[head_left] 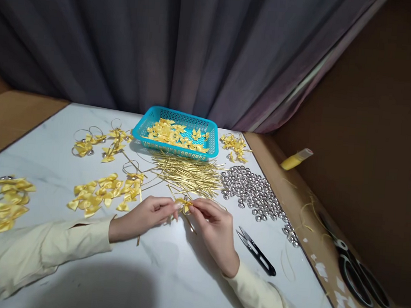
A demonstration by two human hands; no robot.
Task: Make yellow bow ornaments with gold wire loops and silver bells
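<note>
Both hands meet over the white table (pixel 167 274), near its middle. My left hand (pixel 143 216) and my right hand (pixel 214 226) each pinch one side of a small yellow ribbon bow (pixel 184 204), fingers closed on it. A thin gold cord (pixel 190 223) trails down from the bow between the hands. Just behind the hands lies a heap of gold cords (pixel 186 171). A pile of loose yellow bows (pixel 104 192) sits left of my left hand.
A turquoise basket (pixel 147 125) of yellow bows stands at the back. Silver bells (pixel 255 193) spread to the right, with black thread snips (pixel 256 250) near my right wrist. Finished bows on rings (pixel 96 143) and more bows (pixel 5 202) lie left. Large scissors (pixel 356 275) and a glue tube (pixel 295 159) rest on the brown board.
</note>
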